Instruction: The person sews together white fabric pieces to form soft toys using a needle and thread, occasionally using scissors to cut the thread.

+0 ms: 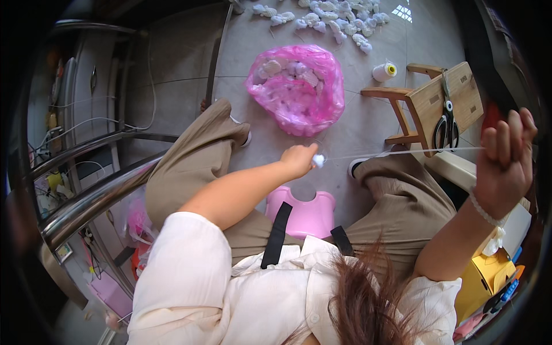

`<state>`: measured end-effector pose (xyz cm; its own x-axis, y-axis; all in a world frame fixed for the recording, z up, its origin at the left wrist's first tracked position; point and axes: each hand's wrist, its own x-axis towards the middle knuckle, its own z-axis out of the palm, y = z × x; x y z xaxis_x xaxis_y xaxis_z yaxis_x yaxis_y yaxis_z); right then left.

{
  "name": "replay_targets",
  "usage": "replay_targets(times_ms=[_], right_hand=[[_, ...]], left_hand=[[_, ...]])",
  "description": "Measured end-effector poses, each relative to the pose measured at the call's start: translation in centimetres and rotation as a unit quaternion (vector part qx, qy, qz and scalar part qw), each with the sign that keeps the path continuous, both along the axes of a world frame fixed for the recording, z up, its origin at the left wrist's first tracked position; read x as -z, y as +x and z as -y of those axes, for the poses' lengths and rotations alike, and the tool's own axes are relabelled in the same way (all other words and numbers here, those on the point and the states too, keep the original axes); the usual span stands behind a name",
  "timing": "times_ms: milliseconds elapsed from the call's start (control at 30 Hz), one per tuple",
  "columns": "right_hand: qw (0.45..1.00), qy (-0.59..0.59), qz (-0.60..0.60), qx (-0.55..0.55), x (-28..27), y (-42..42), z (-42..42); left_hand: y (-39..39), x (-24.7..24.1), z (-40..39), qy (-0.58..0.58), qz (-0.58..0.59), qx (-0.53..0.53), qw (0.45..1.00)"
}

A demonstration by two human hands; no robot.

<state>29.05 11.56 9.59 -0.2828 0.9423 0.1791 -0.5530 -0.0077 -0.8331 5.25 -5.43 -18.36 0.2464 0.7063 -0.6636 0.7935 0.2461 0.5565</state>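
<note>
My left hand (299,161) is closed around a small white fluffy piece (318,161), in front of the pink plastic stool. From that piece a white thread (414,152) runs taut to my right hand (509,151), which is raised at the far right with its fingers curled on the thread. Beyond my left hand a pink plastic bag (332,99) stands open on the floor, filled with small white and pale lilac stuffed pieces (297,71). A spool of white thread (384,72) lies to the right of the bag.
Black-handled scissors (447,123) lie on a wooden stool (468,97) at the right. More stuffed pieces (327,17) are spread on the tiled floor at the top. A metal rail (103,198) runs along the left. A yellow box (483,276) stands at the lower right.
</note>
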Motion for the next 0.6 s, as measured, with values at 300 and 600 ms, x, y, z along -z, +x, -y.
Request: replay_targets(times_ms=[300, 600], right_hand=[[0.955, -0.241, 0.164, 0.054, 2.9, -5.5, 1.7], [0.933, -0.276, 0.229, -0.023, 5.4, -7.6, 1.9]], left_hand=[[-7.2, 10.2, -8.6, 0.136, -0.128, -0.182, 0.965], [-13.4, 12.7, -16.8, 0.224, -0.291, -0.297, 0.881]])
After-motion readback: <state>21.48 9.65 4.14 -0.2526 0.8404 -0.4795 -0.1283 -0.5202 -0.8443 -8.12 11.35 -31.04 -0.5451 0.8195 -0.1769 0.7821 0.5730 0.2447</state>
